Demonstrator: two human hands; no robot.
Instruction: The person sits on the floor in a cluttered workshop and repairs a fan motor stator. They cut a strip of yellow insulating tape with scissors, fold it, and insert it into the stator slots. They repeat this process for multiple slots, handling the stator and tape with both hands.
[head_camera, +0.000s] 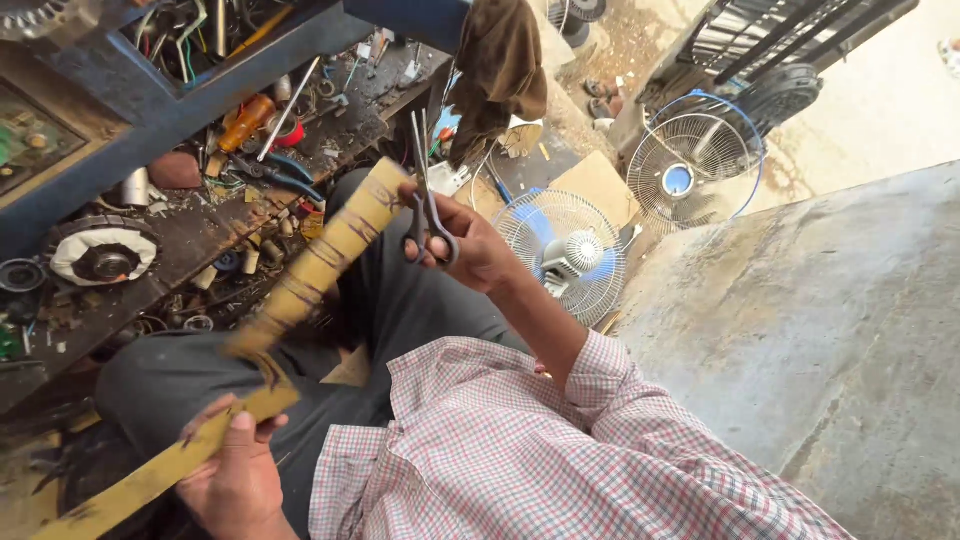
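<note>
Above the lap, the left hand (235, 475) grips a long yellow marked strip (300, 285), fingers clamped; the right hand (470, 245), fingers closed through the handles, holds grey metal scissors (425, 195) at the strip's upper end.

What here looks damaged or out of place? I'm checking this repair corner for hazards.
The long yellow strip held by the left hand is scuffed with dark smears. The right hand holds scissors at its far end. The workbench is strewn with loose parts, and two fans sit on the floor.
</note>
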